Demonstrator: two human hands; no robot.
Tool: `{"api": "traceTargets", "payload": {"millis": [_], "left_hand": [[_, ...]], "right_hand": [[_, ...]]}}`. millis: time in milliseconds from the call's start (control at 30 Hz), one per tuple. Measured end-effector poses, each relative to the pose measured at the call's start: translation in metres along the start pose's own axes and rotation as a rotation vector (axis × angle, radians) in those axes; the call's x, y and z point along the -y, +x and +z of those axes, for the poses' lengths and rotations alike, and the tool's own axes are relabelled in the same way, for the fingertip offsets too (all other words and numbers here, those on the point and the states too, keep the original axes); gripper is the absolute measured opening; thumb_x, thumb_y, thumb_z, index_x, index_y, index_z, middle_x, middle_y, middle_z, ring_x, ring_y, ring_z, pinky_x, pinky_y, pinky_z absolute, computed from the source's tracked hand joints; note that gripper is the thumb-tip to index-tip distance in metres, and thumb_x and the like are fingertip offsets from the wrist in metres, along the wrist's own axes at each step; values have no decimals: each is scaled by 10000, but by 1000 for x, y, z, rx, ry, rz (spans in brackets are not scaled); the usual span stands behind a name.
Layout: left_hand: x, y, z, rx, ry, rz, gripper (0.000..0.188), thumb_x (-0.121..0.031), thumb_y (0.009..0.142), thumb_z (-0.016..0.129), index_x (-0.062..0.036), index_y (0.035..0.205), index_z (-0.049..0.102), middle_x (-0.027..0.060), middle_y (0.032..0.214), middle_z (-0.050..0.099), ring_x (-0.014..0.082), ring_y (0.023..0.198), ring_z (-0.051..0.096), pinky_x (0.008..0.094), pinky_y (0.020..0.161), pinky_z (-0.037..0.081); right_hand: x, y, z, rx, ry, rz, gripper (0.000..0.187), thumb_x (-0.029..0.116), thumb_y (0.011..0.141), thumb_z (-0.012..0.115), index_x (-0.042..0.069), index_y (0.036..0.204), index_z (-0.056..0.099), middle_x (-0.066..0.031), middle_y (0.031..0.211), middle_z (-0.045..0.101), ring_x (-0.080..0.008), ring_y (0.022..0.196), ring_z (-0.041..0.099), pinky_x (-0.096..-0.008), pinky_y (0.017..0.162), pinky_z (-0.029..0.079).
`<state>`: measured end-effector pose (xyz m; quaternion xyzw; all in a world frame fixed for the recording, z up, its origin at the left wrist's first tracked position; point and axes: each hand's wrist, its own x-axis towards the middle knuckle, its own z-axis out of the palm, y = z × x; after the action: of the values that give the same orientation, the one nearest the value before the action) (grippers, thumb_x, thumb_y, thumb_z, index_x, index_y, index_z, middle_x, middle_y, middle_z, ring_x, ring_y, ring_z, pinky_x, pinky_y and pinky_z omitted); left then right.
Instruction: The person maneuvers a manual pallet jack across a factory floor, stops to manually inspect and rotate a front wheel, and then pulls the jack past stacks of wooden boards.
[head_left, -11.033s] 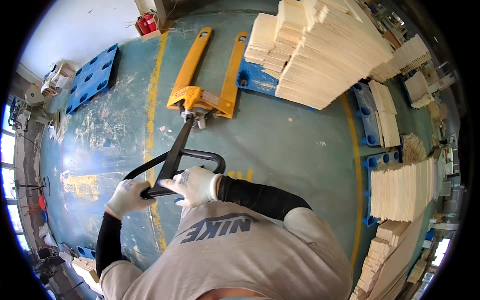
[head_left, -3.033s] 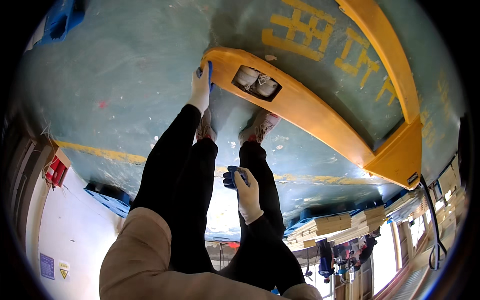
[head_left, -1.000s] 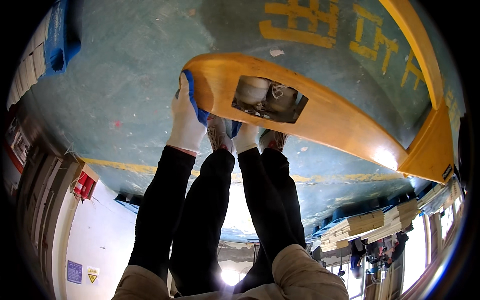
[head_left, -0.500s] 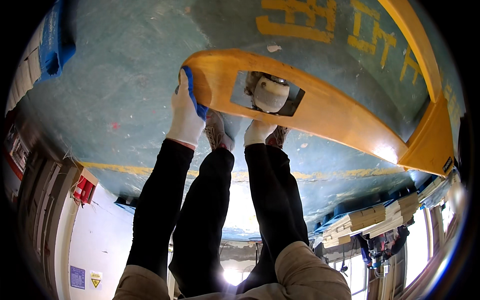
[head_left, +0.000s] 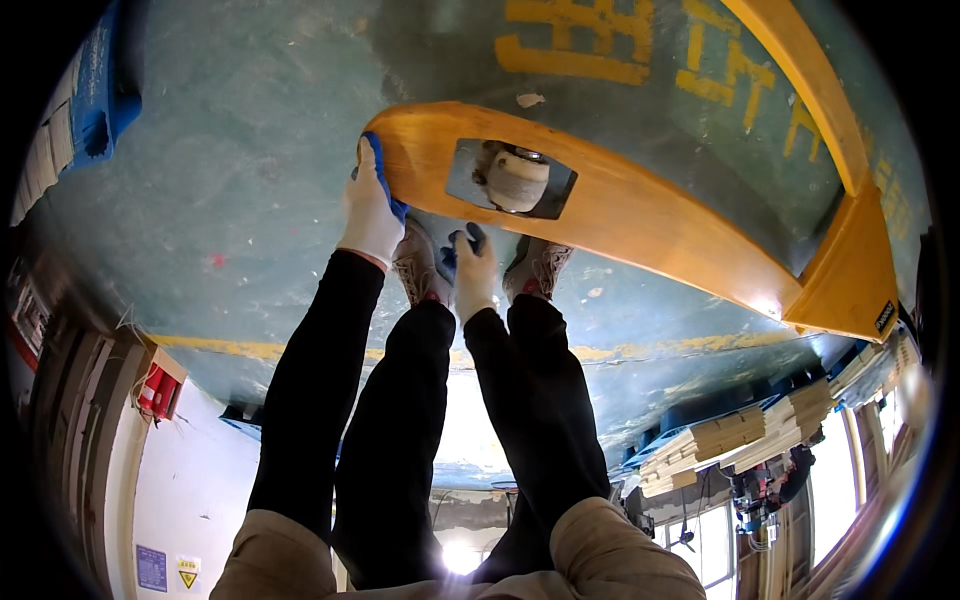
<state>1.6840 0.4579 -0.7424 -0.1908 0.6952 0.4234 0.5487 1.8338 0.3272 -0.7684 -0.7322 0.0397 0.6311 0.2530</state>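
A yellow pallet jack (head_left: 640, 215) reaches across from the right, its rounded fork end in front of my legs. A pale, worn roller (head_left: 520, 184) shows through the rectangular opening in this fork. My left hand (head_left: 372, 205), in a white glove with blue palm coating, is closed round the fork's left tip. Just below the fork's near edge is my right hand (head_left: 474, 268), gloved the same way. Its fingers are apart and slightly curled, with nothing in them, and a small gap separates it from the fork.
My shoes (head_left: 535, 268) stand on the green floor (head_left: 250, 150), close under the fork. The jack's second fork (head_left: 800, 75) curves along the upper right. A blue pallet (head_left: 95, 110) is at far left; stacked boards (head_left: 720, 435) lie at lower right. Red extinguishers (head_left: 158, 390) stand near the wall.
My right hand has let go of the fork's near edge and moved left and toward me. My left hand keeps its hold on the tip. The view has shifted slightly.
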Motion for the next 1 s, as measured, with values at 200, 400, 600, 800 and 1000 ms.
{"api": "traceTargets", "payload": {"millis": [200,400,600,800,1000], "left_hand": [[3,8,2,55,-11,-28,590,-522,1056,569,-135,1497,511,54,1456,584,219,1299,597,386,1036,538],[-12,0,-15,128,186,-41,589,-486,1042,614,-138,1503,500,40,1390,605,177,1256,601,355,987,533],[-38,-80,-83,123,870,297,461,-357,991,699,-55,1333,631,45,1183,680,147,1035,651,327,863,545],[-70,-255,-135,136,1275,301,490,-458,925,684,-49,1196,690,220,1123,720,386,1072,683,441,935,521],[-93,-410,-162,285,1343,459,435,-405,938,695,-29,1155,703,146,1000,732,248,903,704,353,824,542]], "right_hand": [[1,-12,-10,90,-168,-43,340,206,988,658,-30,1233,672,-97,1073,723,-156,953,671,-300,820,551],[14,-37,-31,167,-436,-81,393,317,962,676,-6,1182,708,-147,1030,759,-247,963,715,-373,889,547],[68,-107,-69,172,-481,-113,269,202,1007,655,10,1191,694,-69,976,728,-148,819,689,-298,711,552],[160,-234,-138,168,-454,-321,247,182,1033,622,24,1213,682,-54,957,716,-147,799,693,-283,711,565],[203,-367,-247,94,-257,-258,289,201,1038,616,8,1247,668,-105,1004,737,-181,805,715,-298,705,566]]}}
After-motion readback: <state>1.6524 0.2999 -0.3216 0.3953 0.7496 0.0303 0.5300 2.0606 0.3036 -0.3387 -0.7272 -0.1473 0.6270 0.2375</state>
